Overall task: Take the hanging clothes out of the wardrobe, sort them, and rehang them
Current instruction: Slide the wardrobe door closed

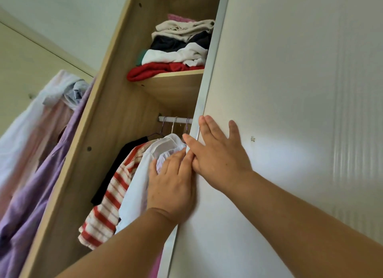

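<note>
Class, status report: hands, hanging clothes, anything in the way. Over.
Right hand flat on door. Left hand touches white shirt, hanging on rail. Door covers part of rail.

I see my right hand (pixel 219 159) pressed flat on the white sliding door (pixel 290 111), thumb along its metal edge. My left hand (pixel 172 184) rests at that edge against a white shirt (pixel 136 186), which hangs beside a red-striped top (pixel 109 205) on the rail (pixel 169 119). Folded clothes (pixel 178 49) lie stacked on the shelf (pixel 176 75) above.
</note>
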A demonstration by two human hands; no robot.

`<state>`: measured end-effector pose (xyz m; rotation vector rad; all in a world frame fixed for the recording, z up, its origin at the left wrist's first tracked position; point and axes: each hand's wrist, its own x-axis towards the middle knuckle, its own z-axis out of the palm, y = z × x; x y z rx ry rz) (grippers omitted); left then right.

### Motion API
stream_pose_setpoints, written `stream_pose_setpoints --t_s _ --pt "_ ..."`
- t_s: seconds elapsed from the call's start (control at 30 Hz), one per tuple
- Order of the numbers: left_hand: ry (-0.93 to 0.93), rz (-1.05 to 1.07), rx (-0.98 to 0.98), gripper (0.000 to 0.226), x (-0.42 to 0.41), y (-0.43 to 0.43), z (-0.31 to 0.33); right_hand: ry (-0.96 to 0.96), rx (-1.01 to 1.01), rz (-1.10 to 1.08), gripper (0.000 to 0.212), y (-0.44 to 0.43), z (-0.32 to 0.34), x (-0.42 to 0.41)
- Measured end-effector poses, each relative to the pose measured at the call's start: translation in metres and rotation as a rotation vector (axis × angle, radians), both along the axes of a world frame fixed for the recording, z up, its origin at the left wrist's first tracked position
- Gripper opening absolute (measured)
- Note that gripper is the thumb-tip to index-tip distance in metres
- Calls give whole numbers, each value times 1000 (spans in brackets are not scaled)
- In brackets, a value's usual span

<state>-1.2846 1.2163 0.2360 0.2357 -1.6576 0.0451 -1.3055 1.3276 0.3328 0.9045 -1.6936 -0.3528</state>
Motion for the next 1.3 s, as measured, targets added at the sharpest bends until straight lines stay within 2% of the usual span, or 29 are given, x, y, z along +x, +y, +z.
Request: stream_pose_setpoints --t_s 0.23,0.63,0.9,1.3 --pt "-13 61 37 43 -2 -50 -3 31 -2 29 53 -48 -2 0" --pt "-48 170 137 44 -1 -134 -7 -36 10 145 58 -131 0 0" --pt "-66 193 200 46 1 -180 -8 -40 22 121 59 -172 0 4" --pt "-81 204 163 45 1 -229 -8 -39 37 107 60 -220 0 3"
